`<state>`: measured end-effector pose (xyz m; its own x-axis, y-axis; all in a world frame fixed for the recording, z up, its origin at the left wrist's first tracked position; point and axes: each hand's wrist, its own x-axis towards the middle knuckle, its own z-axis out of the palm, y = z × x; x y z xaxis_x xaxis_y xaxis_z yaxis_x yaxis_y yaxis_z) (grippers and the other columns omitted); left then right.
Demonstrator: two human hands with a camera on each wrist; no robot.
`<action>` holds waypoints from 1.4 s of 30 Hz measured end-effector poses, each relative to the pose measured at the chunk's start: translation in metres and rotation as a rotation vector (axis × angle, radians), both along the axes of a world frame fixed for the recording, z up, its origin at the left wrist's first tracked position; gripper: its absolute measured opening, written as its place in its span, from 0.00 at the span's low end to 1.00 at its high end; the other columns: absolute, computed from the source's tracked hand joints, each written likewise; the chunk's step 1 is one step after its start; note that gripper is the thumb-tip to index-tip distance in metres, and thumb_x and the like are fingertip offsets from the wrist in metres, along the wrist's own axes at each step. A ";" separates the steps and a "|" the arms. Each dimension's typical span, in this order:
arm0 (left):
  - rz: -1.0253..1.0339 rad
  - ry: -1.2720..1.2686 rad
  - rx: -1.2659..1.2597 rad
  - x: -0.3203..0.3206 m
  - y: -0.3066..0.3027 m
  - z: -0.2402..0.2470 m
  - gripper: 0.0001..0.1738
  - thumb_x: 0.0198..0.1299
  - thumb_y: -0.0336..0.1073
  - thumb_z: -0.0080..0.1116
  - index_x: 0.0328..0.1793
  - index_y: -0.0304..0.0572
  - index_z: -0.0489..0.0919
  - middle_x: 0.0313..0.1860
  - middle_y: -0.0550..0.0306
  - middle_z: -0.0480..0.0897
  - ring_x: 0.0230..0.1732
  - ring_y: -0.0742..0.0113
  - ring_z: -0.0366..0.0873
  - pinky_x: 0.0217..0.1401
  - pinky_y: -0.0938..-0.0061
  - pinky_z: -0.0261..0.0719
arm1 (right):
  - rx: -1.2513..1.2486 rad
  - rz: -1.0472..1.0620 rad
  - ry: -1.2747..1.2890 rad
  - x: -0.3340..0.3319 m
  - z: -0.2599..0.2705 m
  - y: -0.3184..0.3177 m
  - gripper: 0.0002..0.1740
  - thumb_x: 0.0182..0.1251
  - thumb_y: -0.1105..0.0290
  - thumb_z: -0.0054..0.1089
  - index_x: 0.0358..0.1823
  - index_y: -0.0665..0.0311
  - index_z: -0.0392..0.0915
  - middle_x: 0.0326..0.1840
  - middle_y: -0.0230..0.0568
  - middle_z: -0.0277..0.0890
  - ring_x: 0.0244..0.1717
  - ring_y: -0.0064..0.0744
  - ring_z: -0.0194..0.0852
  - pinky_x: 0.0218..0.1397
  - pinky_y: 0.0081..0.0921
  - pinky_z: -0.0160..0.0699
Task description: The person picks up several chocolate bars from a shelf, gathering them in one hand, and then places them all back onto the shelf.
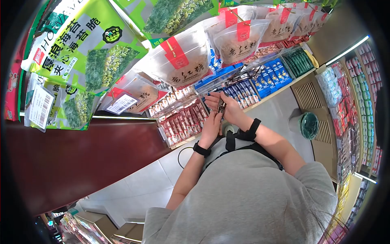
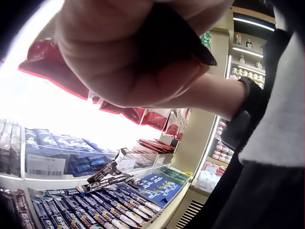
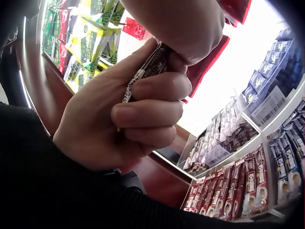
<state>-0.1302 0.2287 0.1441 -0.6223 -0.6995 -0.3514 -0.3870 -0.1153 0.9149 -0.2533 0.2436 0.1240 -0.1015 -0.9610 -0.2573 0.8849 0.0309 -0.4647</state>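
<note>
Both of my hands meet in front of my waist, over the display bins, around a slim dark brown stick packet (image 1: pixel 222 106). My left hand (image 1: pixel 210 127) grips its lower part; the right wrist view shows that hand's fingers (image 3: pixel 150 112) curled round the packet (image 3: pixel 155 62), with pale lettering on its edge. Close above, my right hand (image 1: pixel 232 109) holds the packet's upper end. Part of the packet is hidden inside the hands. In the left wrist view my left hand (image 2: pixel 109 52) fills the top, close to the camera.
Bins below hold red stick packets (image 1: pixel 183 126), blue-and-white ones (image 1: pixel 243 94) and blue sachets (image 1: pixel 271 77). Loose dark packets (image 2: pixel 107 179) lie across the blue-and-white sticks. Bags of brown sugar (image 1: pixel 178 61) and green seaweed snacks (image 1: pixel 81 53) hang above. A bin (image 1: pixel 308 125) stands to the right.
</note>
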 end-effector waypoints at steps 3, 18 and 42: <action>-0.027 -0.005 0.108 0.002 -0.003 0.004 0.13 0.62 0.39 0.38 0.34 0.37 0.66 0.13 0.60 0.68 0.12 0.74 0.65 0.16 0.81 0.62 | 0.024 0.015 -0.048 -0.002 0.001 0.002 0.26 0.67 0.56 0.33 0.55 0.73 0.57 0.55 0.54 0.62 0.53 0.43 0.65 0.57 0.35 0.62; -0.013 -0.448 -0.926 0.024 -0.013 -0.003 0.20 0.53 0.35 0.50 0.53 0.41 0.67 0.30 0.52 0.69 0.33 0.56 0.69 0.35 0.67 0.63 | 0.158 0.189 0.265 -0.009 0.012 -0.002 0.27 0.62 0.56 0.45 0.58 0.60 0.53 0.54 0.42 0.65 0.49 0.30 0.67 0.50 0.31 0.67; 0.416 0.160 0.352 0.076 -0.066 -0.022 0.15 0.52 0.35 0.57 0.45 0.39 0.72 0.27 0.66 0.76 0.30 0.80 0.73 0.30 0.85 0.68 | 0.292 0.393 0.545 -0.016 0.002 -0.004 0.15 0.54 0.68 0.57 0.40 0.72 0.74 0.33 0.36 0.74 0.33 0.19 0.72 0.37 0.13 0.73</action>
<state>-0.0546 0.1631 0.1217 -0.3841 -0.7546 -0.5320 -0.1035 -0.5374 0.8370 -0.2694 0.2392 0.1262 0.0504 -0.8529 -0.5197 0.4286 0.4885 -0.7601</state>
